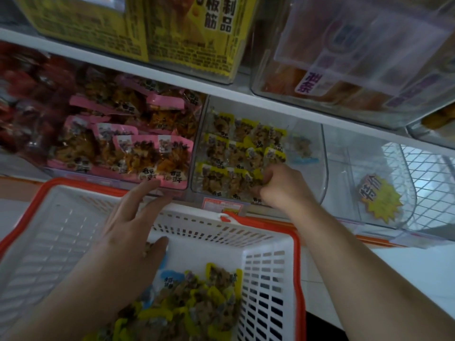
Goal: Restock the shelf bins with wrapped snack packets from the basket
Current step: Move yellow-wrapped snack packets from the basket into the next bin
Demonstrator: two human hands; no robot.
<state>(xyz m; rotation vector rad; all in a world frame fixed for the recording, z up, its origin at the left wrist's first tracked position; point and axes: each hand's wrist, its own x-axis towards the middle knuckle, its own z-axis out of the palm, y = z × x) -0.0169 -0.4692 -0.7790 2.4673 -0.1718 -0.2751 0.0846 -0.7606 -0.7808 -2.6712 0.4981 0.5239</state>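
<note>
Shelving unit (172,77), white, spanning the upper half of the frame, two tiers visible. White basket with orange rim (268,257), lower half of frame, mesh walls; holds a heap of yellow-wrapped snack packets (197,313) at lower centre, with one blue-wrapped packet (171,279) at the heap's upper left edge. Yellow carton (138,28) with printed characters, upper left, on the top tier. Clear lidded bin (357,57), upper right, contents orange and blurred. Pink-wrapped packets (123,146), a full bin at centre left; red-wrapped packets (27,94) at far left, blurred. Clear middle bin (325,153), centre of frame, stocked in rows with yellow-wrapped packets (236,153); a single blue-edged packet (301,148) lies at the bin's right side. Empty-looking clear bin (384,168) at right carries a yellow starburst price tag (380,200). Left hand (133,232), lower centre, above the basket's far wall: fingers straight and spread, reaching toward the pink bin's front edge, holding nothing that can be made out. Right hand (283,185), centre right, inside the front of the middle bin: fingers curled down onto the front row of yellow packets, pinching one there. Orange-and-white shelf label (221,205) below the middle bin.
</note>
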